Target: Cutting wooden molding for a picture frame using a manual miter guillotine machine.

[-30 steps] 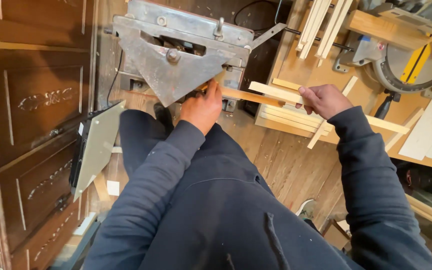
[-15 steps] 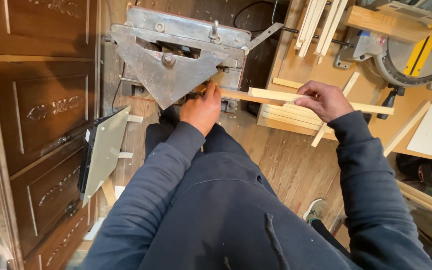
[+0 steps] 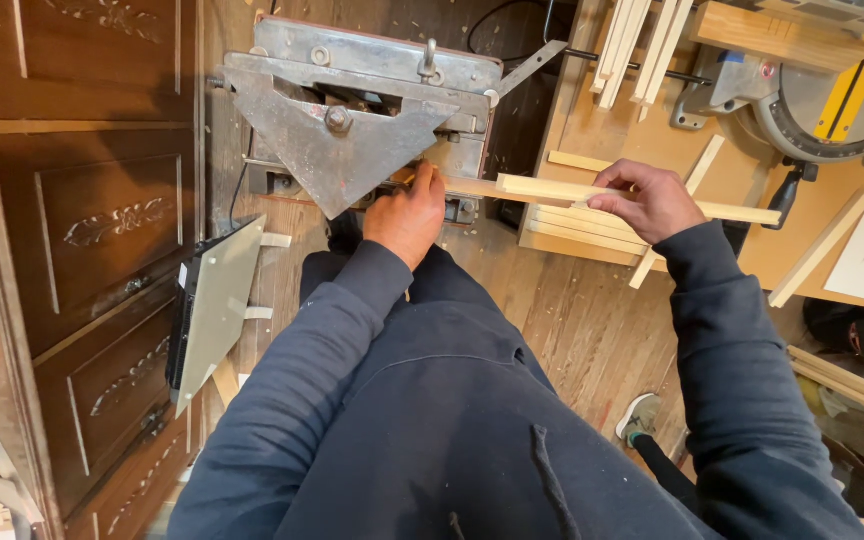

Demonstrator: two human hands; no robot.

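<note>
1. A long pale wooden strip is held level between the two hands, its near end pushed under the point of the grey triangular plate of a metal machine.
2. The left hand is laid on the strip's end right at the machine, fingers pressed down and forward; whether they wrap around the wood cannot be told.
3. The right hand is closed over the strip further out, with the far end of the wood projecting beyond it.
4. The hands are set well apart along the one piece, both clamped or pressing on it.
5. The step in hand is judged to be the seating of the strip's end in the machine: the wood appears to be lined up against the plate but not yet released.
6. The next move is judged to call for a steady level hold from the right hand while the end is kept tight by the left, fingertips kept clear of the plate.
7. Beneath the right hand, more strips are stacked on a plywood platform.
8. Beyond the right hand a mitre saw is seen; to the left of the left hand stands a dark carved cabinet.
</note>
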